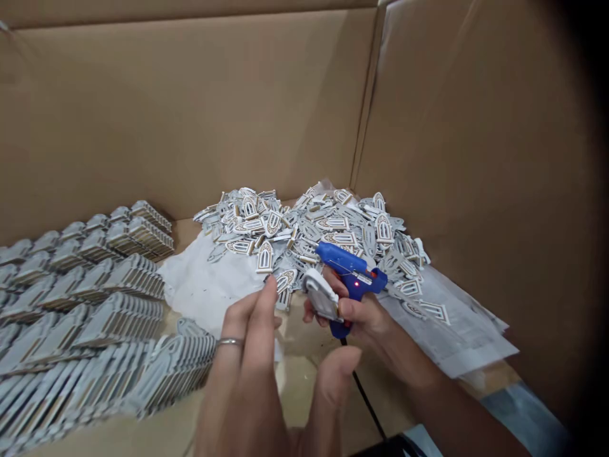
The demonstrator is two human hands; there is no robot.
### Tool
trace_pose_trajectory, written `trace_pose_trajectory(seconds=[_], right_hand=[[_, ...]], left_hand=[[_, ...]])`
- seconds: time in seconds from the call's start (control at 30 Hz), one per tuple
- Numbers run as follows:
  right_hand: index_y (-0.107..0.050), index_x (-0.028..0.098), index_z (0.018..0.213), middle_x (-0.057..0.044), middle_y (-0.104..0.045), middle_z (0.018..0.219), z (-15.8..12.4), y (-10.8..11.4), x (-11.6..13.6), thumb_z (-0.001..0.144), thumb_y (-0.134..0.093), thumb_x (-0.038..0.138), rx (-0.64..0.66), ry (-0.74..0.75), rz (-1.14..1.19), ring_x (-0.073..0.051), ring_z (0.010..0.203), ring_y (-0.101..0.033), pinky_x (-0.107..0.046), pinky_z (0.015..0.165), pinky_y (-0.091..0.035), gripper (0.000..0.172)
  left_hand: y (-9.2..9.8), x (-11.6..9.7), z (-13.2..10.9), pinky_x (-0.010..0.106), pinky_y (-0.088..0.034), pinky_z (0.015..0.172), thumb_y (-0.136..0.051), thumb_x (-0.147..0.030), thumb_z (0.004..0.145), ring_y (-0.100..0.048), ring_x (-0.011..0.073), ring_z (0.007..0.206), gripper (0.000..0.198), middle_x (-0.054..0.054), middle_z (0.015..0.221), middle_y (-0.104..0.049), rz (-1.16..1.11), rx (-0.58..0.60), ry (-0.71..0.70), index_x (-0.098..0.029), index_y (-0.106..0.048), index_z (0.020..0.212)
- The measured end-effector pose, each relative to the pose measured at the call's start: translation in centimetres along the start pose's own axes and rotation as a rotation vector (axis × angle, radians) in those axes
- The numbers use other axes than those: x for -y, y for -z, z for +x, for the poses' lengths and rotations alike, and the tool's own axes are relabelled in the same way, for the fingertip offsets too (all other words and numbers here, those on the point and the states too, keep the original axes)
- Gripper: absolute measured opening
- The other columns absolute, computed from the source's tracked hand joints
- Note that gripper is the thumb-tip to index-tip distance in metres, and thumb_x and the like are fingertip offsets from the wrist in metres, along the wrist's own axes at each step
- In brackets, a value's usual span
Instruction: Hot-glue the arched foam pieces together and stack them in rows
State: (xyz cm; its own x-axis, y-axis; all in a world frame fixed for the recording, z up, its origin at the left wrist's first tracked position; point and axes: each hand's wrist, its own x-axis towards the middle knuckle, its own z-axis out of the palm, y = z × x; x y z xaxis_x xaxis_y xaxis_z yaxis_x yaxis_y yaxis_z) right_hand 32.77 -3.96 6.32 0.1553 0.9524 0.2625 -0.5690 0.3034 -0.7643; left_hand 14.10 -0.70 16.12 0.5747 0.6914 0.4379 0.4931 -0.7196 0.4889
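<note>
In the head view, we see our right hand (366,317) wrapped around the grip of a blue glue gun (349,271), its small red lamp lit and its black cord (366,400) trailing down toward us. The same hand also pinches a white arch-shaped piece (321,295) between thumb and fingertips, just beside the gun's body. Our left hand (257,355), with a ring (230,342) on one finger, is loosely open with nothing in it; its fingertips reach up toward the near edge of the loose pile (309,231) and the held piece, though we cannot tell whether they touch either.

As for progress, we judge the work well under way but far from over. To the left, many rows of stacked pieces (90,298) lie packed edge to edge, which we take for the finished share. Ahead of us the loose pile of small white and gold window-shaped cutouts is large and lies heaped on white paper sheets (457,336), so a good deal seems left. One piece is in hand at the gun.

All of this sits on a table lined and walled with brown cardboard (190,108), which closes off the back and the right side.
</note>
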Motion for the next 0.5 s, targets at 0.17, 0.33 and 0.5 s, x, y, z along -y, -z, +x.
trace_pose_trajectory(seconds=[0.17, 0.33, 0.5], right_hand=[[-0.039, 0.025, 0.082, -0.005, -0.077, 0.091, -0.5, 0.2, -0.6, 0.08, -0.089, 0.044, 0.085, 0.026, -0.052, -0.019, 0.082, -0.075, -0.029, 0.071, -0.056, 0.054], [-0.041, 0.025, 0.083, -0.003, -0.075, 0.089, -0.5, 0.0, -1.3, 0.079, -0.091, 0.042, 0.144, 0.022, -0.035, -0.017, 0.075, -0.073, -0.028, 0.069, -0.055, 0.054], [-0.044, 0.023, 0.081, -0.007, -0.079, 0.101, -0.4, -0.4, -1.3, 0.08, -0.092, 0.037, 0.197, -0.003, -0.033, -0.017, 0.08, -0.074, -0.029, 0.074, -0.057, 0.05]], left_hand=[[-2.2, -2.3, -1.1, 0.047, -0.061, 0.088, -0.068, -0.044, 0.095, -0.07, 0.0326, 0.111, 0.052, 0.016, 0.124, -0.068, -0.046, -0.128, 0.145, -0.022, -0.053, 0.14], [-2.7, -2.3, -2.0, 0.043, -0.062, 0.083, -0.071, -0.033, 0.093, -0.072, 0.0277, 0.099, 0.034, 0.011, 0.109, -0.073, -0.161, -0.15, 0.194, -0.022, -0.059, 0.123], [-3.1, -1.8, -2.2, 0.042, -0.062, 0.087, -0.072, -0.024, 0.091, -0.072, 0.0237, 0.096, 0.027, 0.008, 0.113, -0.075, -0.307, -0.195, 0.194, -0.022, -0.066, 0.117]])
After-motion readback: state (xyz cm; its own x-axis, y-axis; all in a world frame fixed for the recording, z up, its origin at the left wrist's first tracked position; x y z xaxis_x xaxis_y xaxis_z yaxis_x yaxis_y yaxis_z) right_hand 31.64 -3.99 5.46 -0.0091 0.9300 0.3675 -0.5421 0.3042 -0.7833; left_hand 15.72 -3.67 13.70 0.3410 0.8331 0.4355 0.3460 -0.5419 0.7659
